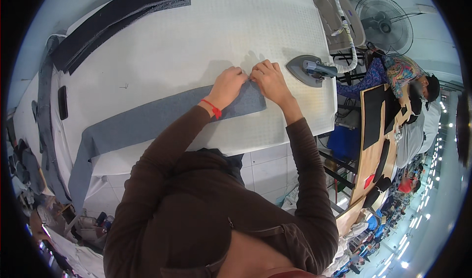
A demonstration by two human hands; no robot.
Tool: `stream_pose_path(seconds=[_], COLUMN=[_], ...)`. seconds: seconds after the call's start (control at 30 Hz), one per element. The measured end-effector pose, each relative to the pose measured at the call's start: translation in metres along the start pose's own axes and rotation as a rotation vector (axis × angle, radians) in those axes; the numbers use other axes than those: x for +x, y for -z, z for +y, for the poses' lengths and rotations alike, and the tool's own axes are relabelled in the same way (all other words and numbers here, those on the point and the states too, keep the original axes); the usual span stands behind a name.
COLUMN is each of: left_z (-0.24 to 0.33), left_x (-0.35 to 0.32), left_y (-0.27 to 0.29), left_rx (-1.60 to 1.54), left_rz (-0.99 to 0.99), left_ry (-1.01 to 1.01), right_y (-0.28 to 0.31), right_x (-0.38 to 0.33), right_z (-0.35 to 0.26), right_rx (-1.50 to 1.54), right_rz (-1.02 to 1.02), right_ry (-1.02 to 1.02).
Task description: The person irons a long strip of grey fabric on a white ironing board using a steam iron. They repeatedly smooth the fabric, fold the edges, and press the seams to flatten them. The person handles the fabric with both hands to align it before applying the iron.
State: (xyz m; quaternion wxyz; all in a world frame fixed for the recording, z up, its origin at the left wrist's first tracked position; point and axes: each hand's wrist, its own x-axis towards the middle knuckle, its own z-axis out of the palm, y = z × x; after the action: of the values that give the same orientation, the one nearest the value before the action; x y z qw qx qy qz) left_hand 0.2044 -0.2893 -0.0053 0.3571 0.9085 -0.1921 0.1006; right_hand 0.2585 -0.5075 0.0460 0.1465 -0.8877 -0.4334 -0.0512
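A long grey-blue strip of fabric (147,119) lies across the white padded table (177,46), and its left end hangs over the front edge. At the strip's far edge near its right end, my left hand (228,87) pinches the cloth, a red string round the wrist. Close beside it my right hand (268,81) also has thumb and fingers closed on the fabric edge. The fingertips hide the exact bit of cloth between them. To the right of my right hand rests an iron (310,70) with a grey soleplate and a wrapped hose.
Dark fabric pieces (123,22) are stacked at the far left. A black phone-like object (63,102) lies near the left edge. A fan (384,23) and a beige chair (339,19) stand beyond the right side. Another person (405,71) is near a wooden table (371,152).
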Motion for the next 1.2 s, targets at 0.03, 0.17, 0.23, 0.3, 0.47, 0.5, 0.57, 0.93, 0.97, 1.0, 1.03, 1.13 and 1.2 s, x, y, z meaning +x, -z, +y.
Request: stream_pose_path(seconds=[0.03,0.17,0.23,0.3,0.47,0.5,0.57,0.93,0.97,1.0,1.03,1.13,1.2], left_z=[0.002,0.004,0.005,0.005,0.006,0.009,0.019,0.046,0.046,0.047,0.047,0.045,0.043], left_x=[-0.003,-0.014,-0.017,-0.017,-0.022,-0.024,-0.028,-0.041,-0.041,-0.041,-0.041,-0.041,-0.039], left_y=[0.0,0.004,0.004,0.002,0.001,-0.001,-0.001,-0.001,0.0,0.0,-0.002,-0.002,0.0], left_rx=[0.035,0.12,0.161,0.199,0.292,0.318,0.374,0.335,0.334,0.334,0.33,0.344,0.35], left_rz=[0.018,0.081,0.105,0.119,0.054,0.036,0.007,0.02,0.0,-0.021,-0.039,-0.067,-0.054], left_ry=[-0.078,-0.256,-0.318,-0.349,-0.34,-0.326,-0.28,-0.114,-0.116,-0.118,-0.119,-0.121,-0.122], right_y=[-0.003,-0.017,-0.024,-0.029,-0.034,-0.033,-0.035,-0.056,-0.056,-0.055,-0.05,-0.02,0.031], right_x=[-0.005,-0.022,-0.03,-0.035,-0.047,-0.049,-0.056,-0.064,-0.063,-0.063,-0.062,-0.062,-0.052], right_z=[-0.002,-0.011,-0.016,-0.019,-0.036,-0.041,-0.051,-0.088,-0.087,-0.084,-0.081,-0.059,-0.021], right_rx=[-0.004,-0.082,-0.112,-0.147,-0.213,-0.236,-0.273,-0.111,-0.097,-0.083,-0.073,0.28,-0.019], right_rz=[0.032,0.156,0.237,0.248,0.271,0.249,0.214,0.281,0.284,0.287,0.289,0.37,0.543], right_ry=[0.001,-0.006,-0.026,-0.045,-0.137,-0.162,-0.226,-0.614,-0.612,-0.611,-0.608,-0.597,-0.445])
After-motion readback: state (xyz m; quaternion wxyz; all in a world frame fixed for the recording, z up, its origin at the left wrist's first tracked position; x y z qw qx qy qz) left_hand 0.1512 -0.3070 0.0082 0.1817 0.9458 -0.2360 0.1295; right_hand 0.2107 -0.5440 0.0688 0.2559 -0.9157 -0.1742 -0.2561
